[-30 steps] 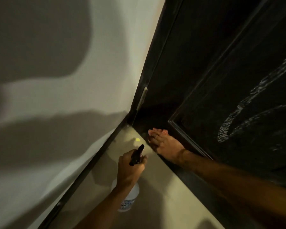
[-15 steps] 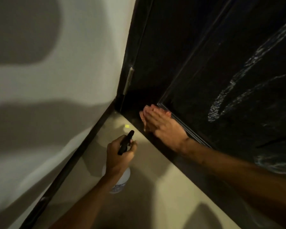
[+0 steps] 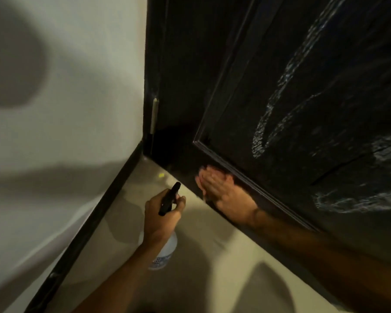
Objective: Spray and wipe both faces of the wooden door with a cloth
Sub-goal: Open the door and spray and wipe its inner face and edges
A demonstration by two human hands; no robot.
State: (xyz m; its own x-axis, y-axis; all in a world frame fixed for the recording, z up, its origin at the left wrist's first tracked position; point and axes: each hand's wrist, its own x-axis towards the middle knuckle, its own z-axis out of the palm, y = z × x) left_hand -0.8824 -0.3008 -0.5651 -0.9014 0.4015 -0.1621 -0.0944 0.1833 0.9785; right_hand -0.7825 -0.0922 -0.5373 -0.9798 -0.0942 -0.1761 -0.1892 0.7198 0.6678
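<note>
- The right hand [image 3: 224,195] has drawn back along the rail [image 3: 183,161]. Half a second ago its fingertips were almost at the panel corner. Now they sit lower, at 5 o'clock of that corner, and they are blurred by motion.
- We read this as the return half of a wiping stroke across the lowest strip of the door [image 3: 280,98], on the hinge [image 3: 154,116] side.
- Wet streaks [image 3: 264,123] shine on the panel at 2 o'clock of the view, so this face looks sprayed. In our judgement the wiping here is near its bottom edge, and the other face is yet to do.
- The right fingers [image 3: 207,177] are straight and close together, laid flat against the wood and pointing to 11 o'clock. We cannot make out a cloth under the palm, as it is too dark and smeared to tell.
- The left hand [image 3: 163,218] has kept its place at 7 o'clock of the view, low over the floor [image 3: 212,256]. Its fingers are wrapped round the neck of the bottle [image 3: 165,251], with the thumb beside the black nozzle [image 3: 169,199].
- The nozzle aims to 1 o'clock, towards the corner where the wall [image 3: 77,109] meets the door. The bottle's pale body hangs below the wrist, clear of the door.
</note>
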